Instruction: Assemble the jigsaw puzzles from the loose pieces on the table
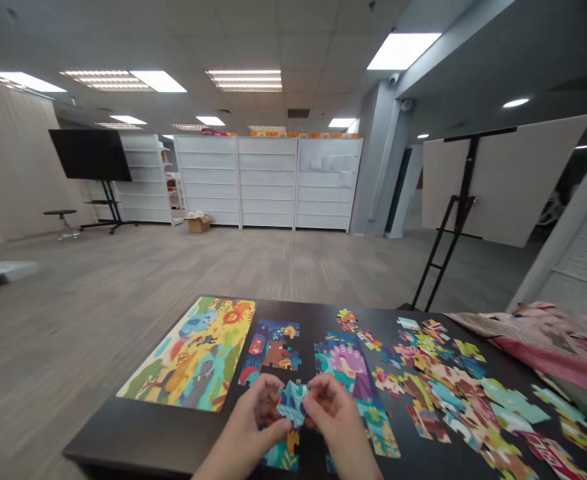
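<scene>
Teal jigsaw pieces (pixel 292 402) sit pinched between our curled left hand (pixel 258 420) and right hand (pixel 336 417), over the dark table (pixel 93 448); loose pieces (pixel 453 393) heap to our right, an assembled puzzle (pixel 188 353) lies far left.

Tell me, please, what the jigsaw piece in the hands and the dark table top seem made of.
The blue jigsaw piece between the left hand and right hand looks like printed cardboard, thin and stiff, with a slightly glossy face. The table top looks like dark laminate, with a soft sheen.
</scene>
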A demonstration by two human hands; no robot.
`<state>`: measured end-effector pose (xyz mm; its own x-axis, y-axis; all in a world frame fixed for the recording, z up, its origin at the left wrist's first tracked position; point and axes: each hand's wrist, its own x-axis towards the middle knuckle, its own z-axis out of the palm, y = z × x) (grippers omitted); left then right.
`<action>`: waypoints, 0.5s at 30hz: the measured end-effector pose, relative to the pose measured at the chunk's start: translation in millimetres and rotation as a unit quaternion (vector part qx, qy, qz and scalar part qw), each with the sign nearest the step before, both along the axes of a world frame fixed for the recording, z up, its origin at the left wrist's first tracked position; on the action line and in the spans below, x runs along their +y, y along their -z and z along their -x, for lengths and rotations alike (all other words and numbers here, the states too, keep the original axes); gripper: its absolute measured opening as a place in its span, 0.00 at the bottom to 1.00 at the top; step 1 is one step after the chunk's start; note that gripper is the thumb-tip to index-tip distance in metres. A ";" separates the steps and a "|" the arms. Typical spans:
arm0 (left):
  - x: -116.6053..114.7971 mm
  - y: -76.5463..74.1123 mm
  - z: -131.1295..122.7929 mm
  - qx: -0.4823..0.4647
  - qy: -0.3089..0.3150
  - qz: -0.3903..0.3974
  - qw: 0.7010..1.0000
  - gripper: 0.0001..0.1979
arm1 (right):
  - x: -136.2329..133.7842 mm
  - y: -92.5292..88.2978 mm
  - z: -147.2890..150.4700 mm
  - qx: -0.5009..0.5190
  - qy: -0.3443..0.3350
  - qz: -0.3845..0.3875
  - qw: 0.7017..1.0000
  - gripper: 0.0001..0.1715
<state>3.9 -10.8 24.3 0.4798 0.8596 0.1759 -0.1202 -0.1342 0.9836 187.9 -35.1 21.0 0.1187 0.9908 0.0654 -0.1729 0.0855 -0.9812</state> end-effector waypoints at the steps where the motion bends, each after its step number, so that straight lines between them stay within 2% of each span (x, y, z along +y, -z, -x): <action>1: 0.1 1.3 1.4 -0.018 -0.003 0.019 1.000 0.23 | -1.7 0.1 7.4 -0.003 -0.006 -0.003 1.000 0.23; 3: 5.3 0.5 15.2 -0.018 -0.017 0.033 0.999 0.22 | -5.3 -3.1 14.8 -0.058 -0.011 -0.024 0.998 0.19; 5: 11.7 -2.2 41.1 0.033 -0.032 0.018 0.999 0.22 | -9.2 -8.1 14.4 -0.179 -0.024 -0.070 0.981 0.14; 7: 14.2 -2.2 70.7 0.115 -0.044 -0.013 0.992 0.20 | -13.3 -10.7 10.0 -0.327 -0.065 -0.118 0.935 0.13; 10: 9.6 6.5 103.2 0.239 -0.062 -0.051 0.968 0.20 | -18.7 -7.2 4.3 -0.480 -0.126 -0.150 0.855 0.22; 12: 4.5 13.8 111.9 0.290 -0.074 -0.088 0.950 0.21 | -20.4 -3.0 3.5 -0.526 -0.138 -0.145 0.827 0.23; 15: -0.4 15.6 109.4 0.315 -0.069 -0.141 0.936 0.23 | -20.7 -1.4 5.5 -0.549 -0.141 -0.119 0.815 0.21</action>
